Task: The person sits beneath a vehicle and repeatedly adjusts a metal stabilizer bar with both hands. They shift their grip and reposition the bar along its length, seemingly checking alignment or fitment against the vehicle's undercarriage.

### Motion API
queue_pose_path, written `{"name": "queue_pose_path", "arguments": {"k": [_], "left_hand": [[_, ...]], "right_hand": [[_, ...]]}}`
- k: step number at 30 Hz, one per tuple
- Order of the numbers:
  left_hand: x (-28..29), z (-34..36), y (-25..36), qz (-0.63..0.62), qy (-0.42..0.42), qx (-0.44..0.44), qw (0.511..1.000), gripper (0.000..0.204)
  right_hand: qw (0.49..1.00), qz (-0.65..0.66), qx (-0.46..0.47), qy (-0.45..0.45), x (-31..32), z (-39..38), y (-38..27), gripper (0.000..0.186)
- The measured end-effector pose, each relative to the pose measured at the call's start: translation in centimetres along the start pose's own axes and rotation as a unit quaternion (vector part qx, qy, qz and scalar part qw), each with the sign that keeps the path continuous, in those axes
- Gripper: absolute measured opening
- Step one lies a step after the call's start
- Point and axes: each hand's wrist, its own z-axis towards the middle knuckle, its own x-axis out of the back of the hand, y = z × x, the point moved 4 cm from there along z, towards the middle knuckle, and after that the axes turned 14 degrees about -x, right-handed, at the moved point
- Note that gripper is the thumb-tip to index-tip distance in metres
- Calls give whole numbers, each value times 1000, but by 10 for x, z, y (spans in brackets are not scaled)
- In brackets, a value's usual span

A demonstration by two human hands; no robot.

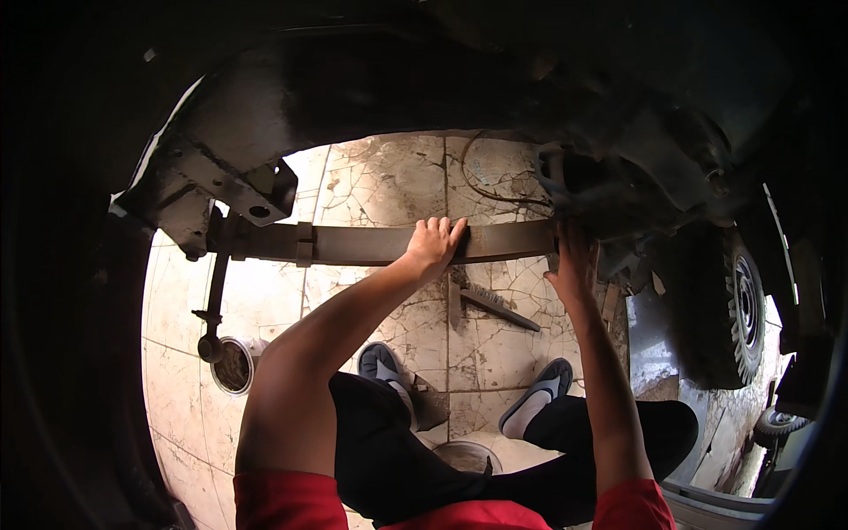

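A long, flat steel leaf spring (362,245) runs crosswise under a dark vehicle body, with a clamp band (305,245) around it toward its left end. My left hand (435,243) lies over the middle of the spring, its fingers curled across the far edge. Farther right, my right hand (575,265) grips the spring near the dark axle parts, its thumb along the near side. Shadow partly hides those fingers. From the spring's left end hangs a dark link rod (215,296) with a rounded lower end.
On the cracked tile floor lies a wire brush (499,309). A round tin (234,365) stands at the left, and another round container (468,457) sits between my legs. A frame bracket (234,181) juts down at the upper left. A tyred wheel (746,305) stands at the right.
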Motion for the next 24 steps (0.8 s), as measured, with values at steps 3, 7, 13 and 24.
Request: {"name": "queue_pose_path", "arguments": {"k": [3,7,13,24], "left_hand": [[0,1,3,5,1,-2,1000,98],[6,3,4,-11,6,-4,1000,100],[3,-3,2,-6,-13,-8,1000,106],[9,-5,-4,-35,-8,-3,999,112]], "right_hand": [[1000,-11,-5,-9,-4,-8,4,120],[1000,-16,12,6,-10,-7,8,121],[996,-85,-29,-21,-16,5,-7,126],[997,-56,35,-37,-4,4,-14,112]]}}
